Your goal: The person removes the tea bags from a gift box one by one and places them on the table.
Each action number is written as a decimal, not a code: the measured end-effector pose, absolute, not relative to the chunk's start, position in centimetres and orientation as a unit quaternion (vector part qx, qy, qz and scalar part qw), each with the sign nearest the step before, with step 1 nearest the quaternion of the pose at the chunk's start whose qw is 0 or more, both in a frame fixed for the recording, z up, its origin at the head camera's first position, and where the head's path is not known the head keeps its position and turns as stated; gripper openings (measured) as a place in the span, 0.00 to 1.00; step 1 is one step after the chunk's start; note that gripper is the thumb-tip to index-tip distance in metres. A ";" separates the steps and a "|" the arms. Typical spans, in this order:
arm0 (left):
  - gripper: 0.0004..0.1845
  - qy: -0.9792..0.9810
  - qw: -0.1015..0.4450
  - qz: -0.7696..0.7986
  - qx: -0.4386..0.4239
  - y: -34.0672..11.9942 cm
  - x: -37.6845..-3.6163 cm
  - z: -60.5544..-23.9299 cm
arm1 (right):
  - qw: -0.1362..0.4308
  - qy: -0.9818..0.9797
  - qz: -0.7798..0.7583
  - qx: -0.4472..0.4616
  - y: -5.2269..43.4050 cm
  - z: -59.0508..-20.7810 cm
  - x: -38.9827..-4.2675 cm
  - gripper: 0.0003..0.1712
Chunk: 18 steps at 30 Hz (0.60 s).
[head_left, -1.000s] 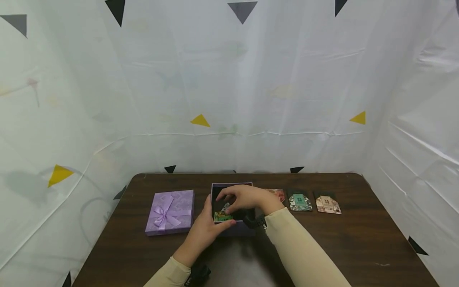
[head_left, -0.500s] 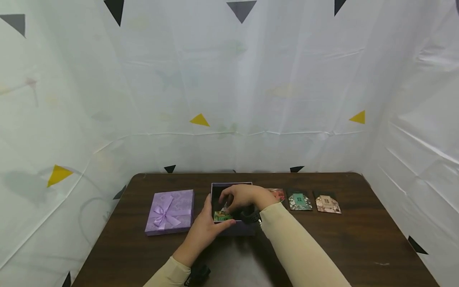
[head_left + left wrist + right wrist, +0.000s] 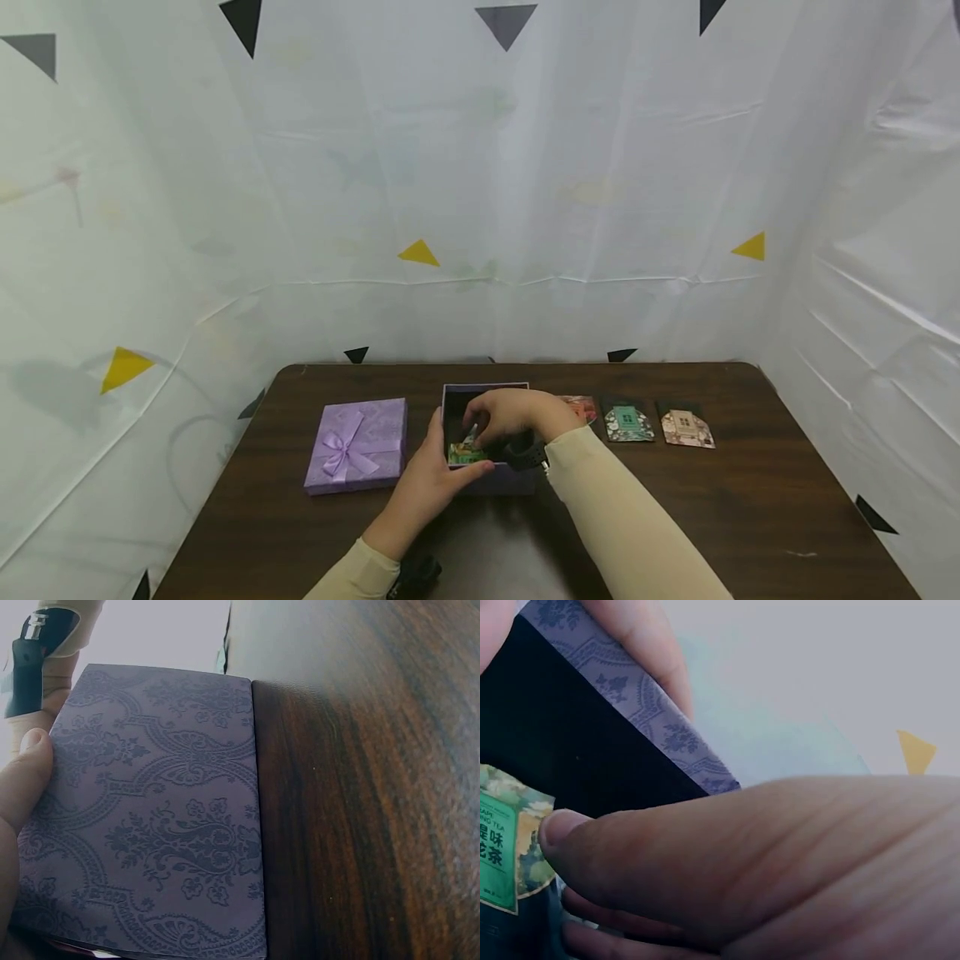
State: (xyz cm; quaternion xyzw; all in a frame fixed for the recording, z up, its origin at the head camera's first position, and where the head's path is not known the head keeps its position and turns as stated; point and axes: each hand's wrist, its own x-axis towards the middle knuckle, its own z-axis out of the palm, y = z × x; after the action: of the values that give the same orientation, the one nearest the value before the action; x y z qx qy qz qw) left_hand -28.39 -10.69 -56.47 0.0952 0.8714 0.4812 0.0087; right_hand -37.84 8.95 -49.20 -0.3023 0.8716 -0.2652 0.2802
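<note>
An open purple box (image 3: 517, 479) with a dark inside stands at the table's middle. My left hand (image 3: 438, 475) grips its left front corner, thumb (image 3: 26, 780) on the patterned outer wall (image 3: 157, 825). My right hand (image 3: 506, 417) reaches down into the box, and its fingers (image 3: 705, 855) pinch a green tea packet (image 3: 465, 452) that lies at the box's front left. In the right wrist view the packet (image 3: 506, 855) shows under the thumb tip, with the box rim (image 3: 645, 720) behind it. The rest of the box floor is hidden by the hand.
The box's lilac lid (image 3: 356, 446) with a ribbon bow lies left of the box. Three patterned packets (image 3: 581, 407), (image 3: 628, 422), (image 3: 685, 427) lie in a row to the right. White sheeting with triangles walls the dark wooden table (image 3: 712, 517).
My right wrist has drawn a little left and lower over the box, with the fingers staying on the packet. The left hand and the box have not moved.
</note>
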 end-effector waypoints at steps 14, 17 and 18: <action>0.71 0.884 0.030 0.461 0.073 -10.6 -28.3 -56.5 | 0.251 0.882 -0.271 -0.292 9.3 -49.1 -37.2 0.13; 0.71 0.885 0.028 0.459 0.073 -10.6 -28.3 -56.6 | 0.249 0.884 -0.264 -0.296 9.3 -49.1 -37.0 0.09; 0.71 0.884 0.026 0.460 0.074 -10.6 -28.3 -56.6 | 0.249 0.884 -0.260 -0.297 9.3 -49.1 -36.9 0.08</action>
State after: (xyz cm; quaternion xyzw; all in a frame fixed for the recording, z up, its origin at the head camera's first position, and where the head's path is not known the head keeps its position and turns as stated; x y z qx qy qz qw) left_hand -28.29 -10.61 -56.64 0.0743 0.8842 0.4605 0.0263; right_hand -36.92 9.30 -49.07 -0.2974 0.8844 -0.2596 0.2491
